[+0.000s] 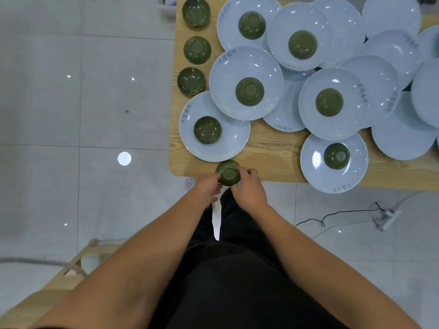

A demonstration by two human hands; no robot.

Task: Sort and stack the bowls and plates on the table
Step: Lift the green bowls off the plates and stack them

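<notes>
The left hand [206, 187] and right hand [249, 189] grip an inverted green bowl [228, 174] between them at the bench [268, 162] edge. The nearest plated bowl [207, 130] lies just ahead, nearer the left hand.

dark green bowls [249, 91], pale blue plates [266, 67], light wood-grain table [273, 150].

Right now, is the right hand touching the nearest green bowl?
Touching. Head view: the right hand curls against the green bowl; the left hand holds its other side.
</notes>
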